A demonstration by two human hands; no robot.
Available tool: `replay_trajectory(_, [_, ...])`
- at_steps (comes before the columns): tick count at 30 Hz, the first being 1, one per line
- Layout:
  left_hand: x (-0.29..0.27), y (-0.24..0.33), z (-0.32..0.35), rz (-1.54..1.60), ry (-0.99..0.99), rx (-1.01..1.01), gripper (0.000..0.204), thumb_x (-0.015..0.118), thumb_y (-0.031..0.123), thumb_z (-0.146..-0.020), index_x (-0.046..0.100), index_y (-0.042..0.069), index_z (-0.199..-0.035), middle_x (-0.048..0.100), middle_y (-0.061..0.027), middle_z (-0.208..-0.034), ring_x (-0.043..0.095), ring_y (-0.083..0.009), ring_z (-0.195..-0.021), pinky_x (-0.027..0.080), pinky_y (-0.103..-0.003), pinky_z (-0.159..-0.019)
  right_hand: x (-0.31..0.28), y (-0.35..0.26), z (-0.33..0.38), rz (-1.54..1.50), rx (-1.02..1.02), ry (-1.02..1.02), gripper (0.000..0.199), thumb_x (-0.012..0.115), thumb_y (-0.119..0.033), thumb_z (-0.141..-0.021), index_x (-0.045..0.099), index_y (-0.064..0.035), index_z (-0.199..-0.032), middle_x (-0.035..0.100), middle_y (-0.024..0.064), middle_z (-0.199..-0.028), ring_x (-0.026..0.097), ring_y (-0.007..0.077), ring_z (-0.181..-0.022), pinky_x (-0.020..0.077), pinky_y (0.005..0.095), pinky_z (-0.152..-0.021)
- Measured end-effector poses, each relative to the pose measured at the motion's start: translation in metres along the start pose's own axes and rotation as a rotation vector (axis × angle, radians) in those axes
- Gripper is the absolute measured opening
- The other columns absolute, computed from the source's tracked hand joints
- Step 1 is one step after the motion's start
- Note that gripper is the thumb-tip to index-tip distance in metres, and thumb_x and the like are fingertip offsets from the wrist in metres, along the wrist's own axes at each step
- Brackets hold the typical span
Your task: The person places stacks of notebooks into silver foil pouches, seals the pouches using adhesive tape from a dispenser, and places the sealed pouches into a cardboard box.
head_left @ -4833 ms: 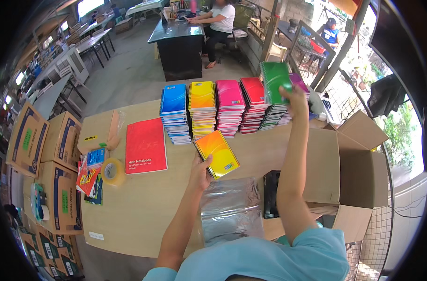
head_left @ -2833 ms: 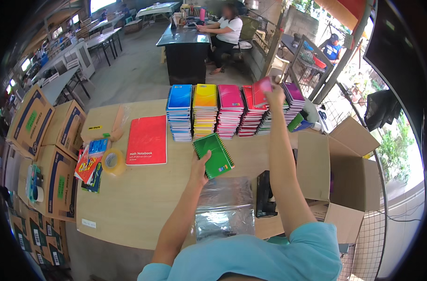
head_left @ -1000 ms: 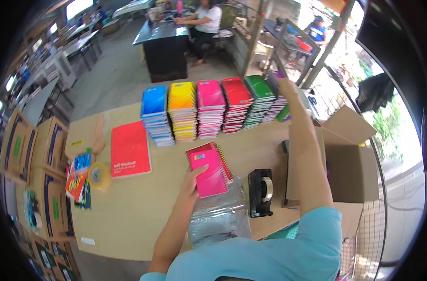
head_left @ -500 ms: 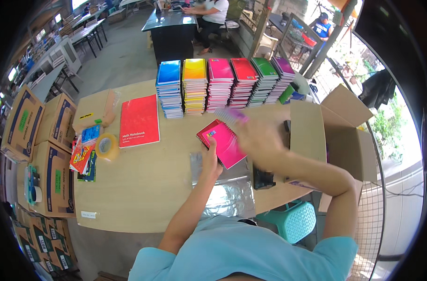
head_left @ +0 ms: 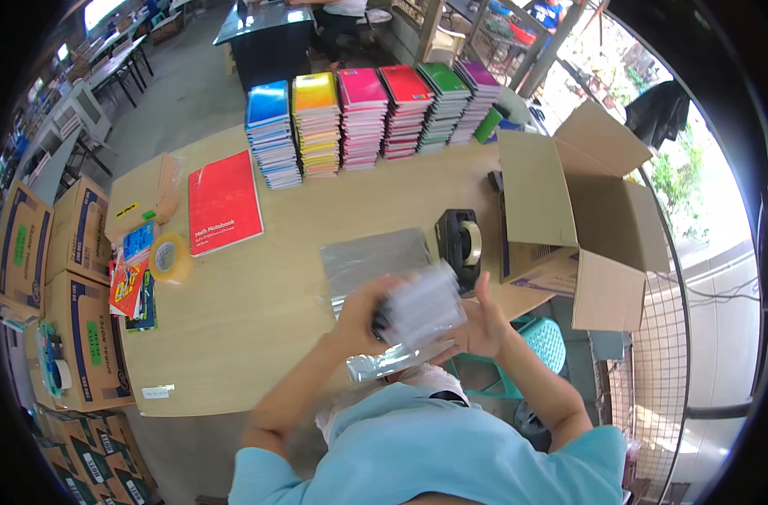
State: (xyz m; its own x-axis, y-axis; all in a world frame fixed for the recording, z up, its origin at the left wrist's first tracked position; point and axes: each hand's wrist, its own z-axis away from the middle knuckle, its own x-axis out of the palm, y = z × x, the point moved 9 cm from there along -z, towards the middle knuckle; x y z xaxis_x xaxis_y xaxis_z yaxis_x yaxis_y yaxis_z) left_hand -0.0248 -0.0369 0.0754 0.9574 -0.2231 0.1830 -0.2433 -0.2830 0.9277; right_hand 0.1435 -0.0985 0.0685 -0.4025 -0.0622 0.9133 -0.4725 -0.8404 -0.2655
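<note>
My left hand (head_left: pixel 360 318) is closed round a small stack of spiral notebooks (head_left: pixel 424 307), held above the near edge of the table. The stack is smeared by motion; a pale whitish side shows, and the dark spiral edge is by my left fingers. My right hand (head_left: pixel 482 324) is at the stack's right side, thumb stretched up and fingers apart, partly hidden; whether it touches the stack is hard to tell. Below and behind the stack lie clear plastic sleeves (head_left: pixel 376 257) on the table. A black tape dispenser (head_left: pixel 460 248) stands just beyond my right hand.
Stacks of blue, yellow, pink, red, green and purple notebooks (head_left: pixel 363 118) line the far edge. An open carton (head_left: pixel 536 185) stands right. Leftward are a red notebook (head_left: pixel 226 202), a tape roll (head_left: pixel 170 257) and closed boxes (head_left: pixel 85 337). A teal stool (head_left: pixel 540 341) is below.
My right hand has come down from over the table to beside the stack. The pink notebooks have been drawn nearer to me and turned, their pink cover out of sight. The view has shifted.
</note>
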Motion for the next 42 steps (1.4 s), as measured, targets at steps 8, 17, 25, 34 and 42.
replay_trajectory(8, [0.024,0.008,0.003,-0.583,-0.478,0.259,0.11,0.084,0.021,-0.072,0.012,0.022,-0.156,0.024,-0.0102,-0.161,0.029,-0.033,-0.145,0.013,-0.057,-0.117,-0.075,-0.019,-0.019,0.316,-0.356,0.317,0.076,0.078,-0.004,-0.074,0.041,-0.0017,-0.14,0.062,0.0138,-0.125,0.061,0.0249,-0.115,0.0502,0.041,-0.1])
replay_trajectory(17, [-0.01,-0.15,0.006,-0.303,0.027,-0.167,0.111,0.099,0.018,-0.046,0.04,0.009,-0.139,0.054,-0.0111,-0.131,0.055,-0.0247,-0.117,0.046,-0.038,-0.1,-0.124,-0.081,-0.1,1.093,-0.884,0.112,0.117,0.098,-0.032,-0.048,0.034,-0.0085,-0.143,0.049,0.0115,-0.135,0.048,0.0244,-0.126,0.036,0.0383,-0.109])
replay_trajectory(25, [-0.014,-0.162,0.012,-0.193,0.246,-0.056,0.111,0.095,0.011,-0.05,0.036,0.005,-0.144,0.051,-0.0127,-0.136,0.051,-0.0242,-0.125,0.044,-0.037,-0.104,-0.158,-0.064,-0.113,0.945,-0.99,0.28,0.128,0.099,-0.032,-0.037,0.037,-0.0098,-0.147,0.049,0.0086,-0.127,0.048,0.0219,-0.12,0.0373,0.0356,-0.105])
replay_trajectory(34, [-0.036,-0.198,0.021,-0.285,0.133,-0.156,0.1,0.092,0.023,-0.058,0.041,0.002,-0.141,0.059,-0.0162,-0.127,0.059,-0.0265,-0.115,0.049,-0.037,-0.096,-0.168,-0.053,-0.124,0.953,-0.991,0.36,0.1,0.093,-0.033,-0.058,0.041,-0.0071,-0.139,0.052,0.009,-0.119,0.052,0.021,-0.112,0.0421,0.0353,-0.099])
replay_trajectory(42, [-0.031,-0.194,0.016,-0.057,0.223,0.009,0.102,0.097,0.039,-0.048,0.05,0.002,-0.131,0.059,-0.0166,-0.125,0.06,-0.0271,-0.113,0.049,-0.039,-0.095,-0.182,-0.049,-0.126,0.872,-1.077,0.409,0.067,0.081,-0.023,-0.069,0.049,-0.0053,-0.126,0.058,0.009,-0.11,0.058,0.0199,-0.104,0.0468,0.0342,-0.092])
